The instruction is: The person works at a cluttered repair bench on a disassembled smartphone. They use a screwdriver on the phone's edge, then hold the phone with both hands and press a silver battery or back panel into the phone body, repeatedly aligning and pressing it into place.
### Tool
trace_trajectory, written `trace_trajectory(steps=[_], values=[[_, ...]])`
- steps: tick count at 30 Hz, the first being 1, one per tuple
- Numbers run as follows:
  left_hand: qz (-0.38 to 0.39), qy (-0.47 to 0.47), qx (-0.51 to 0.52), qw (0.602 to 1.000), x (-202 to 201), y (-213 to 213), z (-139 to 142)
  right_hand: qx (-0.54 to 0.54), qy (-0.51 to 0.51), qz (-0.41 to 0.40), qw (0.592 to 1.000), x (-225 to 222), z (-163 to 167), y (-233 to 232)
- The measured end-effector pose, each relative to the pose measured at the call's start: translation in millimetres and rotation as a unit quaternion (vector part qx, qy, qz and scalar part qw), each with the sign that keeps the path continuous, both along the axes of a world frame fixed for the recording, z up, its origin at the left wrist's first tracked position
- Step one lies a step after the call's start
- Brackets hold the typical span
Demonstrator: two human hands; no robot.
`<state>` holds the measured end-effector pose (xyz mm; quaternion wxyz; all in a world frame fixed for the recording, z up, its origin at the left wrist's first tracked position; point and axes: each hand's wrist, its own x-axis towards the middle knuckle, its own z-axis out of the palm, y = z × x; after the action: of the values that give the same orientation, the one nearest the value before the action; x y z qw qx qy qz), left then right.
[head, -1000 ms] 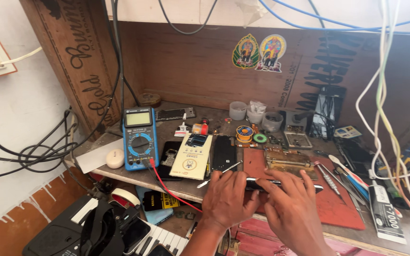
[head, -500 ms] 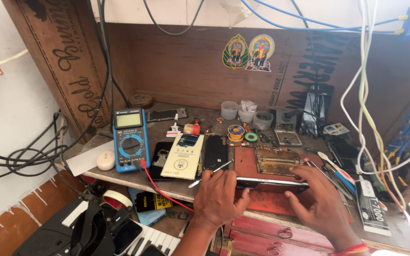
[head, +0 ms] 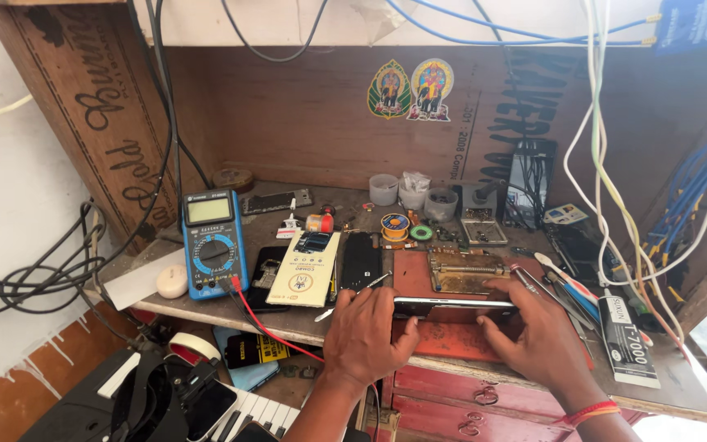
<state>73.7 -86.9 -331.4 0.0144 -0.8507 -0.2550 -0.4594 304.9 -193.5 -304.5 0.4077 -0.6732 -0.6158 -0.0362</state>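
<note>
Both hands, left hand (head: 363, 337) and right hand (head: 540, 334), fingers gripping 1 phone (head: 452, 307) edge-on; multimeter (head: 213, 243) sitting left on worktop (head: 157, 303); hands hiding phone ends.

a slim dark phone (head: 452, 307) lies flat and crosswise on the red mat (head: 452, 340), its glossy edge catching light.

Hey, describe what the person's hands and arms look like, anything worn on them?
Both hands are bare, no gloves or rings visible. The left hand has a bare forearm with no sleeve showing. The right hand has a red and orange thread band at the wrist.
</note>
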Motion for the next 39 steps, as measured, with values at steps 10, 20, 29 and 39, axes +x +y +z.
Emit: trace_trajectory(steps=[10,20,29,39], values=[[0.003,-0.008,0.019,1.000,0,0,1,-0.006,-0.008,-0.013,1.000,-7,10,0],[0.005,-0.002,0.009,1.000,1,0,2,0.181,-0.168,0.058,0.967,-32,9,2],[0.005,0.000,0.015,1.000,0,1,3,0.175,-0.111,0.043,0.977,-39,7,7],[0.000,-0.001,0.015,1.000,-1,0,4,0.172,-0.097,0.022,0.980,-37,3,10]])
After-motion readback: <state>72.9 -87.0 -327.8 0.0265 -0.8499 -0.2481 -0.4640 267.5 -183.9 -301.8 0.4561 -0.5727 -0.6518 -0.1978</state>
